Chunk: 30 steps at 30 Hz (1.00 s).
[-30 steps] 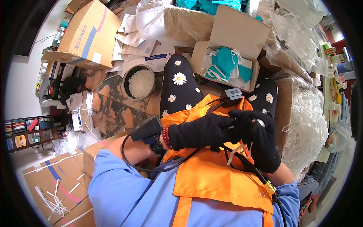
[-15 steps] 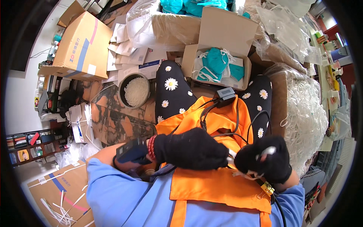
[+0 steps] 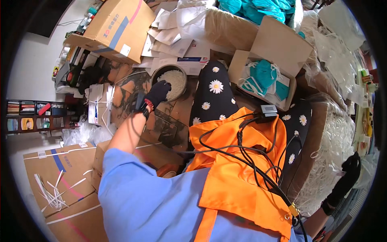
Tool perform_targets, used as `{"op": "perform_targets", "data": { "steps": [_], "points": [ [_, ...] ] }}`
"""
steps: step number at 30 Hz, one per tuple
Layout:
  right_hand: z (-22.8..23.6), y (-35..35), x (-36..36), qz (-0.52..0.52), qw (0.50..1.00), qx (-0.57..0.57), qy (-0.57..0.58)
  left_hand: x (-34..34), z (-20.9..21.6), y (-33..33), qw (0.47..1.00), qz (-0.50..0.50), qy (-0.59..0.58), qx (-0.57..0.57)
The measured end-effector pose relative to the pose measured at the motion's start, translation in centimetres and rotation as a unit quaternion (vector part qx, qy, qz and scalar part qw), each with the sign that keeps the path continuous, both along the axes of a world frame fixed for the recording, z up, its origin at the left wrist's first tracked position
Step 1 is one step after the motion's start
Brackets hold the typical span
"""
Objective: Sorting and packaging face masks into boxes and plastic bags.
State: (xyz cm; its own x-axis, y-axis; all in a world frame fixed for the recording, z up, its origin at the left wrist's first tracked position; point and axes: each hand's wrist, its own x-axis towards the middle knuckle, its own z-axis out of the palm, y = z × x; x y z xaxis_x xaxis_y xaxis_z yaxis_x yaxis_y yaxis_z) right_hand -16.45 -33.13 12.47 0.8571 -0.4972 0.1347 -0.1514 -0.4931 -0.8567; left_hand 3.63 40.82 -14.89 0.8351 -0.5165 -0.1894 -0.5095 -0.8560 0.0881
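My left hand (image 3: 158,92), in a black glove, is at the near side of a round grey tub (image 3: 184,76) filled with small white pieces (image 3: 176,82). Its back faces me and its fingers are partly hidden, so whether they hold anything does not show. Far off to the right, my right hand (image 3: 350,173), also gloved in black, is raised beside a large heap of white elastic straps (image 3: 322,161). Its fingers look stretched out, with nothing visible in them. An opened cardboard box (image 3: 240,63) between my knees holds teal face masks (image 3: 263,76) with white straps.
A larger plastic-lined carton (image 3: 225,32) with many teal masks (image 3: 262,10) stands ahead. Flattened cartons (image 3: 173,47) and a tall brown box (image 3: 105,28) are ahead left. Black cables (image 3: 242,149) lie across my orange apron (image 3: 242,193). Strapped cartons (image 3: 60,161) sit at my left.
My hands were together over my lap, with something whitish between them. They have parted: the left has moved forward to the tub, the right out to the far right. The view has shifted too.
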Motion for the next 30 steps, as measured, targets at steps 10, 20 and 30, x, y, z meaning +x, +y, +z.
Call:
{"op": "perform_targets", "data": {
  "steps": [10,20,30],
  "points": [
    [-0.9,-10.8,-6.6,-0.019,0.635,-0.762,0.125,3.1,-1.8,-1.8,0.914,0.383,0.02,-0.131],
    [-2.9,-4.3,3.6,0.023,0.916,-0.399,0.016,10.0,6.1,-21.9,0.93,0.152,-0.079,-0.324],
    [-21.2,19.6,23.4,0.365,0.843,-0.374,-0.126,10.2,-4.1,-35.3,0.991,0.064,-0.09,-0.07]
  ]
}}
